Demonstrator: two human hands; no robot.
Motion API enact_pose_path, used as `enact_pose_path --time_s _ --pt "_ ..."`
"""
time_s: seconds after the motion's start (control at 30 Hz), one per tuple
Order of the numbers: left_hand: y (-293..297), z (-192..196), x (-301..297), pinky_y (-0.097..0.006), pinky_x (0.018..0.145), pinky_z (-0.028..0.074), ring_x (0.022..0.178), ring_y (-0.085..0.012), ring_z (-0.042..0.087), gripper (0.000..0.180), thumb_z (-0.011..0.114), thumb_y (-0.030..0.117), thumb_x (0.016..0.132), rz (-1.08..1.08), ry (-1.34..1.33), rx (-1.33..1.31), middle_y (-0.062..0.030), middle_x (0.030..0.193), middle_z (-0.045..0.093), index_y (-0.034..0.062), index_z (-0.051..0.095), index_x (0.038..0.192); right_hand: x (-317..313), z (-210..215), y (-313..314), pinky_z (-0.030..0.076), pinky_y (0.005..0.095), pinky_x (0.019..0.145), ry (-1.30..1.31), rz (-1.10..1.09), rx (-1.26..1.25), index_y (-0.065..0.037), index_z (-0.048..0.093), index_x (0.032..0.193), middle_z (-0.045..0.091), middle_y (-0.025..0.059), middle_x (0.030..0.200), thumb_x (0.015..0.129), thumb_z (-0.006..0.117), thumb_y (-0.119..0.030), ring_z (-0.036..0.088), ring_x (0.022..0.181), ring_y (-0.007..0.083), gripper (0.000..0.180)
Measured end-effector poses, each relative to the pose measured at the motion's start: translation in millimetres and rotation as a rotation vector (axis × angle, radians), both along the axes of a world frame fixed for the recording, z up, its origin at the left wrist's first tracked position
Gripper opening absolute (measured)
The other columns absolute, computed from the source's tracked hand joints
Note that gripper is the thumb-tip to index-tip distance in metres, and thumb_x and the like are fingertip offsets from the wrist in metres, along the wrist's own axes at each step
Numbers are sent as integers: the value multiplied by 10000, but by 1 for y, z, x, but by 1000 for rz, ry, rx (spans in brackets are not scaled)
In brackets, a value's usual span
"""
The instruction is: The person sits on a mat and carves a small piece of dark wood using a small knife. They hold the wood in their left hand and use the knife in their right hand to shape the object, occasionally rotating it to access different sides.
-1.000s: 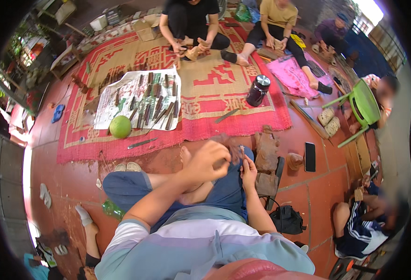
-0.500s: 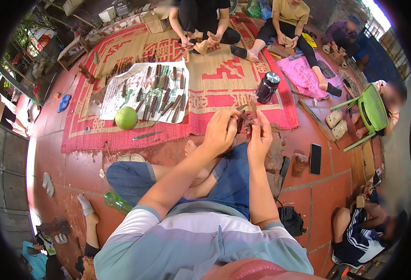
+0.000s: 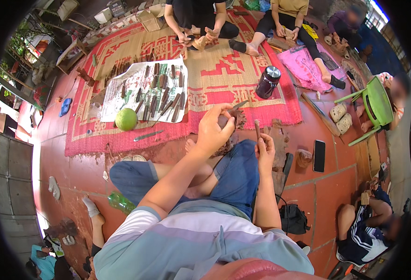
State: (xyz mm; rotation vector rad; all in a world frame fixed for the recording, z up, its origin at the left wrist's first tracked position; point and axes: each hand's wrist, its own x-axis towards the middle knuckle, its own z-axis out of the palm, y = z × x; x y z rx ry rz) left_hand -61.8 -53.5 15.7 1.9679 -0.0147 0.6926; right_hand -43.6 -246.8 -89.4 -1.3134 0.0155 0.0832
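I sit cross-legged on a red tiled floor in blue jeans. My left hand (image 3: 213, 129) is raised over my knee and grips a small dark wooden piece (image 3: 228, 120) together with a thin grey blade (image 3: 239, 105) that points up and right. My right hand (image 3: 264, 150) is a little to the right and lower, closed around a short brown stick (image 3: 257, 129) held upright. The two hands are apart. Brown chips and lumps (image 3: 278, 140) lie on the floor just beyond them.
A red patterned mat (image 3: 243, 88) carries a white sheet (image 3: 121, 100) with several dark tools, a green round fruit (image 3: 126, 119) and a dark flask (image 3: 268, 81). A black phone (image 3: 319, 155) lies right. Other people sit at the far edge and right; a green chair (image 3: 377, 103) stands there.
My hands were close together, then moved apart. The left hand now holds the piece and blade higher, and the right hand has dropped to the right with the stick.
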Motion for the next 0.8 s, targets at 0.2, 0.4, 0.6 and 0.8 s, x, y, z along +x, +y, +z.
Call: enact_pose_path --time_s 0.2,0.4,0.6,0.8 --pt "8 -8 -5 -296 734 501 785 -174 623 387 657 21 728 -84 -98 -47 -70 827 626 60 587 1107 -8 -21 18 289 169 427 81 109 36 -65 545 1100 514 -22 654 943 565 -188 413 504 22 200" --pt "0 -8 -8 -321 755 507 790 -203 634 393 642 3 714 5 -185 20 -67 817 623 61 605 1101 -23 -27 16 266 164 401 129 110 -25 -48 550 1090 464 -26 632 942 542 -139 400 487 36 173" --pt "9 0 -18 -348 673 508 731 -246 614 411 644 -5 700 35 -213 31 -82 774 605 87 586 1096 -10 -28 7 291 148 405 121 92 -16 -80 554 1082 497 -18 648 947 551 -191 416 494 23 175" --pt "43 -1 -33 -326 749 510 793 -225 625 345 630 7 719 -95 -106 4 -81 859 628 48 610 1061 -9 -36 23 287 149 405 141 150 -26 -81 551 1081 495 -15 642 946 554 -207 412 492 22 185"
